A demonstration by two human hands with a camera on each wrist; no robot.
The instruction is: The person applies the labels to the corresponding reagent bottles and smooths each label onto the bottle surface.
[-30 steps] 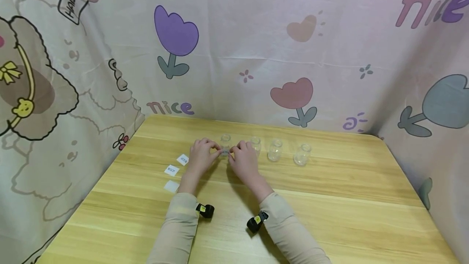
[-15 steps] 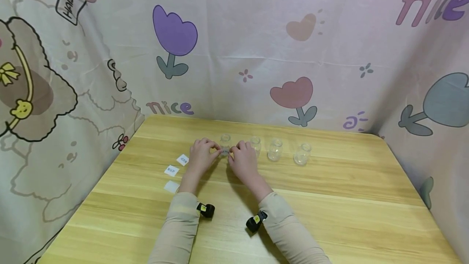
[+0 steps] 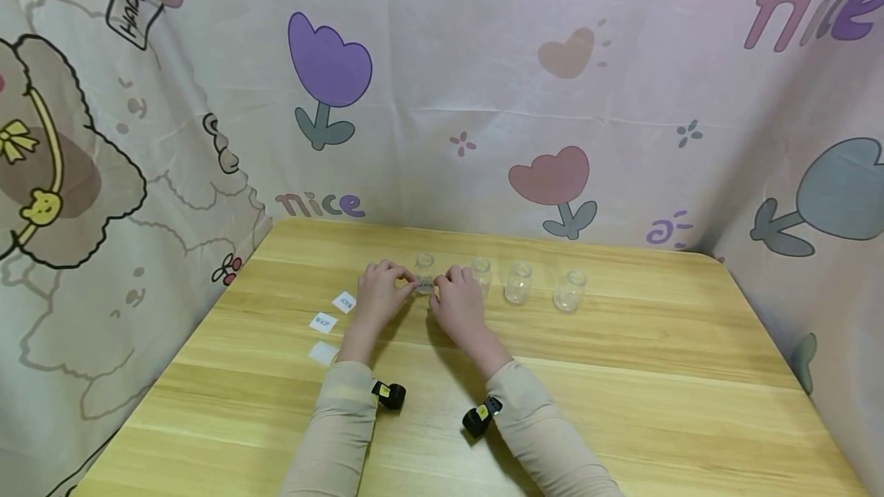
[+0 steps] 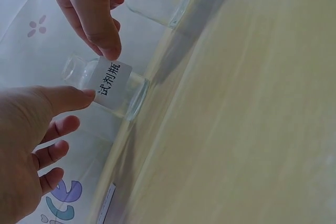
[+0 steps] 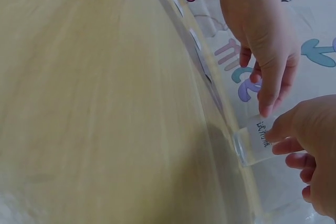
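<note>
A small clear glass bottle (image 3: pixel 424 261) stands upright near the table's back edge, between both hands. On its side lies a white label (image 4: pixel 112 81) with printed black characters. My left hand (image 3: pixel 382 296) pinches the label's left edge at the bottle, the thumb in front and the other fingers bent. From the opposite side my right hand (image 3: pixel 460 304) holds the label's right edge between thumb and fingertips. The right wrist view shows the right thumb (image 5: pixel 283 126) against the label, with part of the bottle hidden behind that hand.
To the right stand more clear glass bottles (image 3: pixel 518 283), one partly behind the right hand. Left of the left forearm, several white labels lie on the wooden table (image 3: pixel 621 405), such as a printed label (image 3: pixel 323 322) and a blank-looking one (image 3: pixel 323 353). A patterned curtain (image 3: pixel 442 83) hangs behind.
Both hands stay at the same bottle with almost no movement. Slightly more of the label shows between the fingertips than before.
</note>
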